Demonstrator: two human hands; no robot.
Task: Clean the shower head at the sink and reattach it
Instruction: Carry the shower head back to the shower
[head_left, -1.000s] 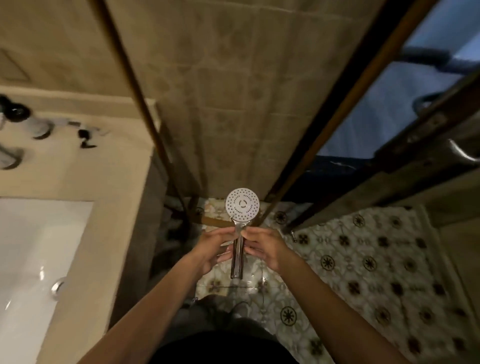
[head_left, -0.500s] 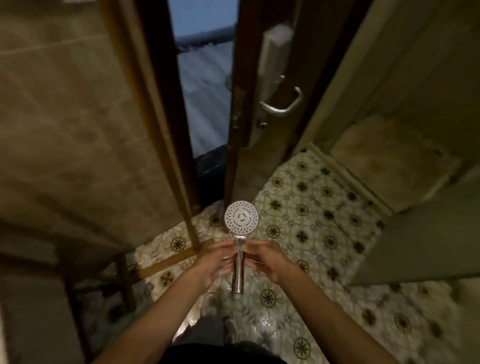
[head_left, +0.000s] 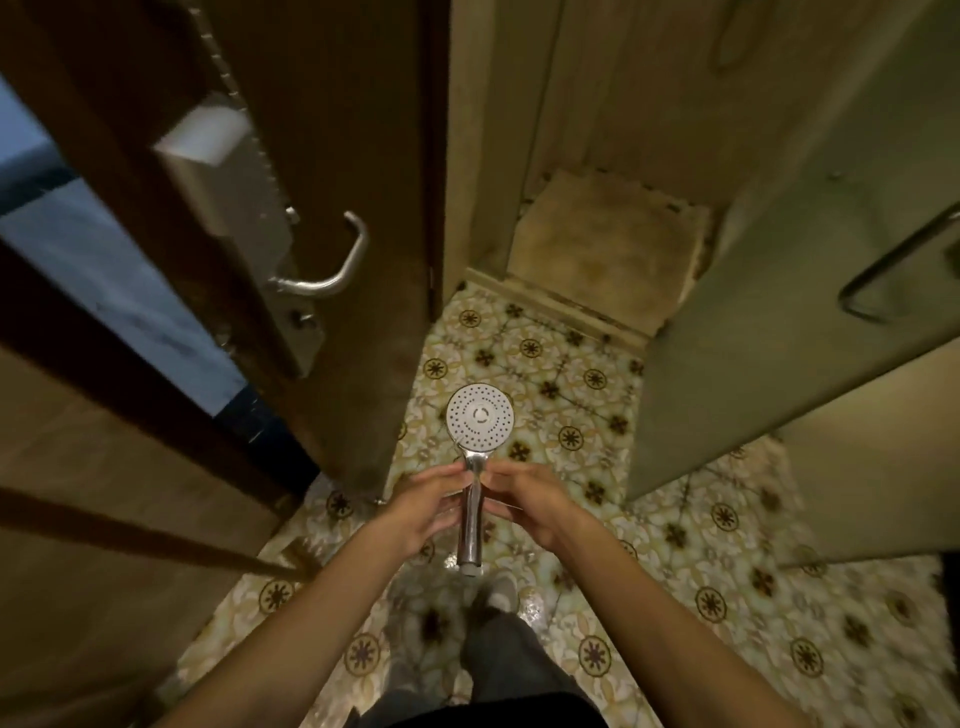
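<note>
At the bottom of the view, nearest me: my trouser leg (head_left: 511, 660) and a pale shoe (head_left: 500, 592), standing on the patterned floor tiles (head_left: 727, 587).

Item, above these: my two forearms, reaching forward and converging.

Item: my left hand (head_left: 423, 506), fingers curled toward the handle from the left, thumb tip and fingertips pinching it near the neck.

Item: my right hand (head_left: 530, 499), mirroring the left, fingers curled in from the right and pinching the same upper part of the handle.

Item: the shower head (head_left: 479, 418), held between both hands out in front of me over the floor. Chrome handle pointing back toward me, its lower end free; round spray face (white, dotted with nozzles, a ring at its centre) turned up to the camera. No hose on the handle's end that I can see.

Item, further off, left: a dark wooden door (head_left: 332, 156), standing ajar, with a curved metal lever handle (head_left: 332, 265) on a long plate.

Item, further off, right: a pale panel (head_left: 779, 322) carrying a bar handle (head_left: 898, 265).

Item, farthest: a raised tan step (head_left: 608, 244) beyond the tiles, beside a beige wall (head_left: 649, 88).
</note>
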